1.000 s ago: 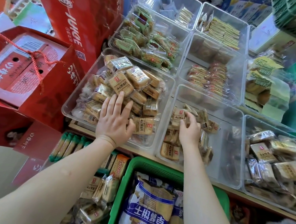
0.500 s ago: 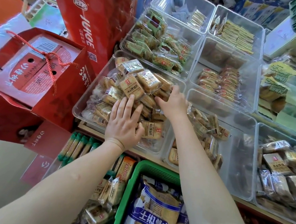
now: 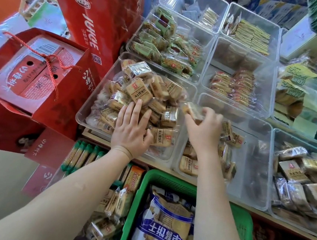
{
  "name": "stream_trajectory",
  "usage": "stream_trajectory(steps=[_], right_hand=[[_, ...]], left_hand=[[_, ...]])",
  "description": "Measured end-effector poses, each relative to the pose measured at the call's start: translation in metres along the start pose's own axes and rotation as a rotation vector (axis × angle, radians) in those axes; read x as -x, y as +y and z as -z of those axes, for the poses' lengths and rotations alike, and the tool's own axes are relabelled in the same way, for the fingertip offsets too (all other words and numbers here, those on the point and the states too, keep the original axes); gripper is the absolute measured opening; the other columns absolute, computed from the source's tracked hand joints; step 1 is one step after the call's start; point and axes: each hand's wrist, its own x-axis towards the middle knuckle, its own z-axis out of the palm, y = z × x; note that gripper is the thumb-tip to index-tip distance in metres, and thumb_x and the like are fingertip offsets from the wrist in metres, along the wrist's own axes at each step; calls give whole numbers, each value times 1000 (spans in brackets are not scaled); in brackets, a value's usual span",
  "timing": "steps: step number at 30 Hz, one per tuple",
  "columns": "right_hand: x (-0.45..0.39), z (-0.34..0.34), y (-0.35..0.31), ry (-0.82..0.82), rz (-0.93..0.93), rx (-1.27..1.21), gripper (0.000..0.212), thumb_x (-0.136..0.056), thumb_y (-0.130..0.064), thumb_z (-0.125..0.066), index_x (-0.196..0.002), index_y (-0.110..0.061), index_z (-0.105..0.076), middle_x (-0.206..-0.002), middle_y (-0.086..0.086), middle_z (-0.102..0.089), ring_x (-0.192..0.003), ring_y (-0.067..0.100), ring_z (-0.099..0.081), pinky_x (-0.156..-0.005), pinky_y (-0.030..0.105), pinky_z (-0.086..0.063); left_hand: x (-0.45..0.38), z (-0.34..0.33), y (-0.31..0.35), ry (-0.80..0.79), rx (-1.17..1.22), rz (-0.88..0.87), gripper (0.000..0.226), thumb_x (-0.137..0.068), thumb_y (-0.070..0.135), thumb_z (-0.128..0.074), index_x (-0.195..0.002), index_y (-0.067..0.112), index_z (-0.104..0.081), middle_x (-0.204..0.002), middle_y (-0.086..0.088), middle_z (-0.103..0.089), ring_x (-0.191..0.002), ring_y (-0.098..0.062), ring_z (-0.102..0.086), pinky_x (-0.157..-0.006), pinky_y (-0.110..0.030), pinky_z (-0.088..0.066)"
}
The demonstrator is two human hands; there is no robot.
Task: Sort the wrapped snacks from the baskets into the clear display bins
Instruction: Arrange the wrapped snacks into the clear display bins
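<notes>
My left hand (image 3: 131, 129) lies flat, fingers straight, on a heaped pile of tan wrapped snacks (image 3: 146, 97) in a clear bin (image 3: 88, 113) at the shelf's front left. My right hand (image 3: 204, 130) holds one tan wrapped snack (image 3: 191, 110) over the edge between that bin and the half-filled clear bin (image 3: 253, 167) to its right. A green basket (image 3: 167, 180) with a large blue-and-white snack bag (image 3: 165, 225) stands below my arms.
More clear bins behind hold green-wrapped snacks (image 3: 166, 45), orange-wrapped snacks (image 3: 234, 86) and yellow packs (image 3: 253, 36). Another bin of brown wrapped snacks (image 3: 303, 172) is at the right. Red gift boxes (image 3: 34, 77) stand at the left. A lower basket holds biscuit packs (image 3: 114, 202).
My right hand went from the right bin to the heaped left bin, and now comes back right holding a wrapped snack. My left hand stays pressed on the pile.
</notes>
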Motion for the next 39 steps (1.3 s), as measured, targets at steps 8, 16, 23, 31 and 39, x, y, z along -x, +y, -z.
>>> stream_trajectory(steps=[8, 16, 23, 31, 39], right_hand=[[32, -13, 88, -9, -301, 212, 26, -89, -25, -68, -100, -25, -45, -128, 18, -41, -118, 38, -46, -99, 53, -48], [36, -2, 31, -30, 160, 39, 23, -92, -33, -63, -110, -19, -68, -123, 5, -57, -116, 17, -45, -105, 46, -41], [51, -27, 3, -347, 383, 472, 63, -86, -22, -72, -142, -34, -47, -156, 13, -26, -148, 31, -15, -115, 52, -22], [38, -4, 23, 85, 229, 207, 48, -81, -30, -75, -122, -8, -62, -124, 7, -58, -118, 23, -49, -101, 43, -40], [27, 3, 90, 180, -225, 198, 40, -87, -31, -72, -109, -12, -45, -113, 15, -53, -103, 35, -52, -89, 45, -41]], left_hand=[[2, 1, 1, -35, 10, 3, 63, -89, 41, -38, -148, 19, -37, -163, -16, -16, -148, -35, -16, -122, -44, 4], [1, 0, 0, -31, 4, -2, 62, -89, 41, -37, -148, 19, -38, -162, -16, -17, -148, -36, -17, -122, -44, 4], [1, -1, 0, -23, 4, -3, 62, -90, 42, -37, -147, 18, -39, -162, -17, -19, -148, -36, -19, -122, -45, 3], [2, 3, 1, -30, 13, 2, 63, -88, 42, -31, -146, 18, -40, -162, -16, -19, -148, -36, -19, -122, -45, 1], [3, 3, 1, -39, 9, -4, 64, -89, 42, -30, -147, 18, -40, -162, -17, -19, -148, -36, -19, -122, -48, -3]])
